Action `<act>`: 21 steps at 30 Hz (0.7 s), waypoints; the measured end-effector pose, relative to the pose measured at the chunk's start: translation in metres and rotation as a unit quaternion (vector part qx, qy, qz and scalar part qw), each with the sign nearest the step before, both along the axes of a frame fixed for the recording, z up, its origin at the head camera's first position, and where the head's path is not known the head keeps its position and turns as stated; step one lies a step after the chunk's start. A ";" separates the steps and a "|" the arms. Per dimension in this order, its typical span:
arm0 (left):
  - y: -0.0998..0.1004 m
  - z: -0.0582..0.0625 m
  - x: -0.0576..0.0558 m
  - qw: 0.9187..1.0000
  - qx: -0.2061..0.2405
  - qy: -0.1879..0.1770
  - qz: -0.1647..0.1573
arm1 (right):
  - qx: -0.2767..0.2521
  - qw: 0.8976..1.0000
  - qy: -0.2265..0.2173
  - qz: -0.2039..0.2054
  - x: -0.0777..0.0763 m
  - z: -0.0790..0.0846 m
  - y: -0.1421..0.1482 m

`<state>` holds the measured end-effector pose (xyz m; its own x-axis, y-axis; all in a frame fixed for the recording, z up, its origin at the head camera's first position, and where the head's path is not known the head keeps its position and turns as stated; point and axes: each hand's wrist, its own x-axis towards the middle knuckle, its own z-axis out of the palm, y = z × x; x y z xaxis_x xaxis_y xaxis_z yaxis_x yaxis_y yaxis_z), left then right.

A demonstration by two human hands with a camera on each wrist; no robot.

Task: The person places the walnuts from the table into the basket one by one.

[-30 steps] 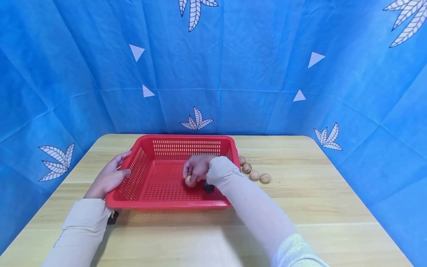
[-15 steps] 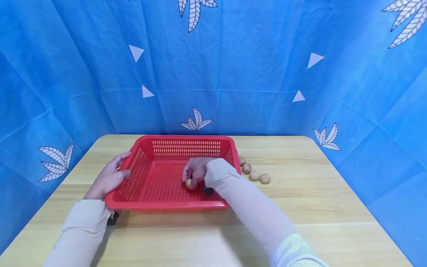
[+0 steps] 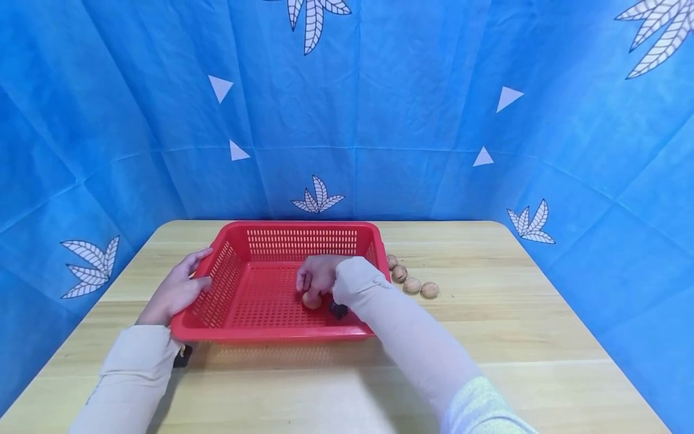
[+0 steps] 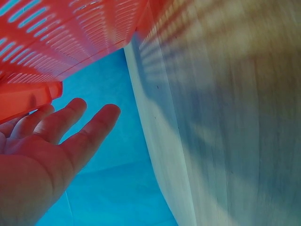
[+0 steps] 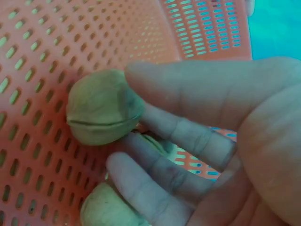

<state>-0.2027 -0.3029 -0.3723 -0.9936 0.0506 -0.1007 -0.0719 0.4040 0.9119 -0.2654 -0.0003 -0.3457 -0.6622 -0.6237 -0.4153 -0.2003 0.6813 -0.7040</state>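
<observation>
A red plastic basket (image 3: 271, 333) with slotted walls sits on the table, its near edge raised above the wood. My left hand (image 3: 176, 290) holds its left rim, thumb over the inner side; in the left wrist view, fingers (image 4: 94, 129) reach out below the rim. Inside the basket, my right hand (image 3: 318, 274) pinches a walnut (image 5: 96, 103) between thumb and fingers, close to the basket floor. A second walnut (image 5: 109, 209) lies below those fingers in the right wrist view. Part of another walnut (image 5: 159, 143) shows behind them.
Several walnuts (image 3: 412, 285) lie in a slanting row on the table (image 3: 515, 337), just right of the basket. A blue curtain (image 3: 412, 120) with leaf prints hangs behind the table and along both sides. Small black devices (image 3: 338, 310) sit at both wrists.
My right hand stays in nearly the same spot in the basket, with the walnut shifted very slightly right. The left hand and basket have not visibly moved.
</observation>
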 end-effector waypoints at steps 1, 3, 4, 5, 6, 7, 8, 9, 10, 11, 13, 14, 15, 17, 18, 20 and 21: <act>0.000 0.000 0.000 1.000 -0.001 0.000 0.000 | -0.006 1.000 -0.003 -0.001 0.000 0.001 0.000; 0.001 -0.001 0.000 1.000 -0.001 0.000 0.001 | -0.021 1.000 -0.005 -0.002 0.000 0.003 0.001; 0.001 -0.001 0.000 1.000 0.000 -0.001 0.001 | -0.027 1.000 0.004 0.006 -0.001 0.004 0.002; 0.001 -0.001 0.000 1.000 -0.001 -0.002 0.001 | -0.031 0.999 0.007 0.008 -0.002 0.005 0.003; 0.001 -0.001 0.000 1.000 0.000 -0.003 0.001 | -0.037 0.999 0.008 0.008 -0.003 0.006 0.004; 0.001 -0.001 0.000 1.000 0.000 -0.003 0.002 | -0.040 0.999 0.018 0.015 -0.004 0.007 0.005; 0.001 -0.001 -0.001 1.000 0.001 -0.004 0.002 | -0.043 0.998 0.030 0.023 -0.006 0.007 0.006; 0.001 -0.001 -0.001 1.000 0.001 -0.005 0.002 | -0.042 0.998 0.044 0.032 -0.009 0.008 0.007; 0.001 -0.001 -0.001 1.000 0.001 -0.005 0.002 | -0.054 0.998 0.035 0.028 -0.012 0.008 0.009; 0.000 -0.001 0.000 1.000 0.001 -0.004 0.001 | -0.062 0.997 0.031 0.026 -0.015 0.008 0.011; 0.000 -0.001 0.000 1.000 0.002 -0.005 0.002 | -0.078 0.996 0.038 0.033 -0.021 0.010 0.015; 0.000 -0.001 0.001 1.000 0.004 -0.005 0.002 | -0.086 0.995 0.032 0.030 -0.024 0.011 0.017; 0.000 -0.001 0.001 1.000 0.005 -0.005 0.002 | -0.094 0.995 0.028 0.025 -0.026 0.012 0.019; 0.000 0.000 0.002 1.000 0.006 -0.005 0.002 | -0.111 0.994 0.020 0.014 -0.029 0.016 0.024; 0.001 0.000 0.002 1.000 0.006 -0.005 0.002 | -0.118 0.993 0.018 0.010 -0.030 0.018 0.027; 0.001 0.000 0.002 1.000 0.005 -0.003 0.002 | -0.130 0.991 0.016 0.002 -0.031 0.023 0.033; 0.001 0.000 0.001 1.000 0.003 -0.003 0.002 | -0.135 0.991 0.020 -0.002 -0.032 0.024 0.036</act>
